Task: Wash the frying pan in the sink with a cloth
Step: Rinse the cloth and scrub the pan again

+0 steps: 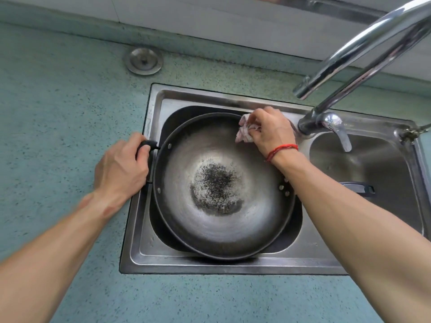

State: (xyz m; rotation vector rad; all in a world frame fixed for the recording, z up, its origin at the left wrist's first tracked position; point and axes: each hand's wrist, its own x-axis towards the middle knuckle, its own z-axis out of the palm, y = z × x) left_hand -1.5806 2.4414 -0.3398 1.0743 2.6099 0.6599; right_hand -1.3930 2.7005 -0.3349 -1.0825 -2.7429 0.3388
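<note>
A large dark frying pan with two side handles fills the left basin of the steel sink. Its middle carries a dark speckled patch. My left hand grips the pan's black left handle at the sink's left edge. My right hand holds a crumpled pale pink cloth against the pan's upper right inner wall, near the rim. The pan's right handle pokes out past my right forearm, over the right basin.
A chrome faucet arches over the sink from the right, its base just right of my right hand. A round metal drain cap lies on the blue-green speckled countertop behind the sink. A wall edge runs along the back.
</note>
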